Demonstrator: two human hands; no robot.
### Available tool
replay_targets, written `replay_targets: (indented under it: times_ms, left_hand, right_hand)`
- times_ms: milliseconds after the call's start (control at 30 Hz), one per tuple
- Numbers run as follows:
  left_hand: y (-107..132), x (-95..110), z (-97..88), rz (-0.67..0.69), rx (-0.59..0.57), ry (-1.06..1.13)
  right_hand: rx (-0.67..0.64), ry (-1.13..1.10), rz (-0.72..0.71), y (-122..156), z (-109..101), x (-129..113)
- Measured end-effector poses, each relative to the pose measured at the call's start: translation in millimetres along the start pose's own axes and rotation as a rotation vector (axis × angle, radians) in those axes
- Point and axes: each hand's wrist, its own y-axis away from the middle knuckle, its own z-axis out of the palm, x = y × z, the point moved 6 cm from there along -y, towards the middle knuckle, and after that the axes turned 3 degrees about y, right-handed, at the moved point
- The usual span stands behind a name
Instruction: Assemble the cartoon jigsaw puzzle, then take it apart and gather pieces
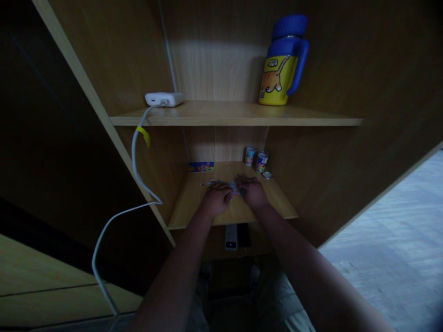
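Note:
Small colourful pieces, seemingly jigsaw pieces (234,188), lie in a loose group on the lower shelf (187,210). My left hand (217,199) rests over their left side with its fingers curled down. Facing it from the right, my right hand (254,192) bends its fingers onto the same cluster. Both sets of fingertips are dim and partly hidden, so what they pinch is unclear. A few more pieces (209,183) are scattered beyond my left hand. Behind them, a blue printed picture card (200,167) lies near the back left corner.
Two small printed cans (249,156) stand at the back right, with a round metal lid (267,175) beside them. Overhead, the upper shelf (221,121) carries a blue-and-yellow bottle (278,74) and a white charger (164,99). Its cable (134,157) hangs down the left.

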Motion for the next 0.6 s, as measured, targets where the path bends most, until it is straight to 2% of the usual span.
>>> replay_targets:
  times_ms: [133,267,367,467,600]
  left_hand:
    - [-1.3,-1.7,-4.0,-0.074,-0.006,-0.038]
    - [-1.4,-13.5,-9.8,-0.286,0.047,-0.129]
    - [0.1,-23.2,-5.9,-0.440,0.047,-0.191]
    - [-0.3,-28.1,5.0,-0.494,-0.025,-0.213]
    - [-2.8,-32.7,15.0,-0.501,-0.131,-0.212]
  right_hand:
    - [-0.028,-0.029,-0.030,-0.6,2.5,-0.3]
    - [0.040,-0.037,0.044,-2.4,3.7,5.2]
    - [0.106,-0.043,0.072,-4.6,8.8,6.5]
    - [0.048,-0.040,0.055,-7.8,20.6,4.7]
    - [-0.126,-0.003,0.108,-12.8,33.0,8.0]
